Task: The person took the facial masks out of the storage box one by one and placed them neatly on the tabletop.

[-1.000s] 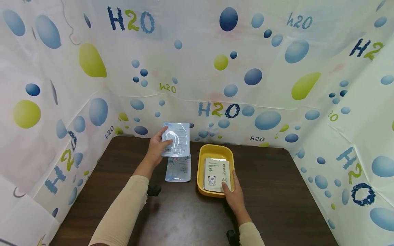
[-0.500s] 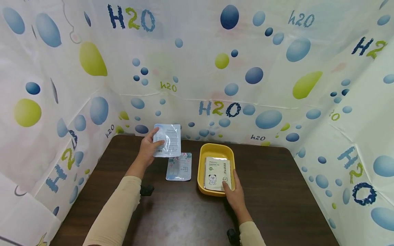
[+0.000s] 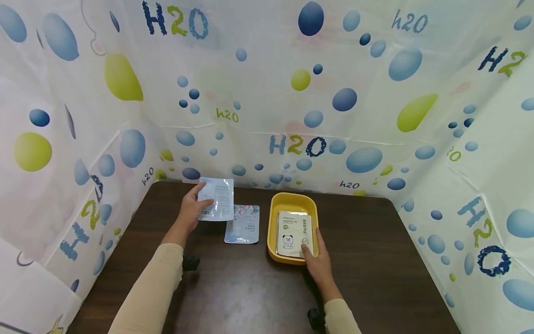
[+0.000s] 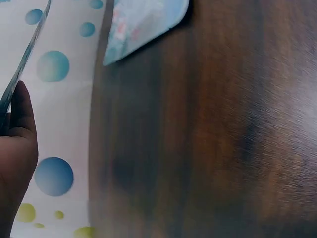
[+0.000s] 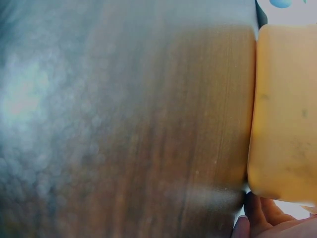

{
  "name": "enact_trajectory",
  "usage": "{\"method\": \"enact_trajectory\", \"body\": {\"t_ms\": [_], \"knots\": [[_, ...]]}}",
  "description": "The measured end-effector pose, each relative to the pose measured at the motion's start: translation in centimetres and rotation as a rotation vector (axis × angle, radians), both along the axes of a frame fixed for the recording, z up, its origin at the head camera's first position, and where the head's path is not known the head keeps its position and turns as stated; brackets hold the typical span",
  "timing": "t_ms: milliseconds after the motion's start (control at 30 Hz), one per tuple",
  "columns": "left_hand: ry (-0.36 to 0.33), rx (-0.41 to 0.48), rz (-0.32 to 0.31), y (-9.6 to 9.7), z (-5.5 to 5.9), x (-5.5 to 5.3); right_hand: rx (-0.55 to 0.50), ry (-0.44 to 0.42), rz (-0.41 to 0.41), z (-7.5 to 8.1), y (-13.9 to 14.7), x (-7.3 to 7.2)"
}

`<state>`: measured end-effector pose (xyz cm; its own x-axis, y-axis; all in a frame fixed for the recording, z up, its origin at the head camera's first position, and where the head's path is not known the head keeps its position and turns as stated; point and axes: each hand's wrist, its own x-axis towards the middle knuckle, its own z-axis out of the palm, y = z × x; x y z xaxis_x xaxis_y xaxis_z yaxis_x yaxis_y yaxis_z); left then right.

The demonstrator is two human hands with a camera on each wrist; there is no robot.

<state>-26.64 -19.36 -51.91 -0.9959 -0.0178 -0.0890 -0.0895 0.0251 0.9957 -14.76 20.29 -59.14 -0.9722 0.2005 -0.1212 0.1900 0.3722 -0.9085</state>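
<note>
My left hand (image 3: 193, 208) pinches a light blue, shiny flat packet (image 3: 221, 198) by its left side, with the thumb over the printed face. In the left wrist view this packet (image 4: 26, 59) appears edge-on. A second blue packet (image 3: 243, 229) with a flower print lies on the table, its upper left corner covered by the held one. My right hand (image 3: 319, 260) grips the lower right corner of a yellow plastic tray (image 3: 292, 201), fingers outside the wall. Its thumb overlaps a cream packet (image 3: 294, 232) with a bear drawing inside the tray. The right wrist view shows the tray's outer wall (image 5: 285, 114).
Everything stands on a dark brown wooden table (image 3: 258, 297). A white curtain (image 3: 258, 69) printed with blue and green drops hangs behind it and along both sides.
My left hand has moved left and then slightly down with the blue packet, uncovering more of the packet on the table. The right hand and tray stay in place.
</note>
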Motion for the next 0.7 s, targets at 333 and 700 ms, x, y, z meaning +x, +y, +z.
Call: {"method": "enact_trajectory", "body": {"t_ms": [333,700], "knots": [[-0.071,-0.240,-0.023,-1.2,-3.1,0.6,-0.012,0.005,-0.004,0.0,-0.1,-0.1],[-0.114,-0.429,-0.065,-2.2,-4.6,1.2,-0.004,-0.009,-0.009,0.1,-0.1,-0.1]]}}
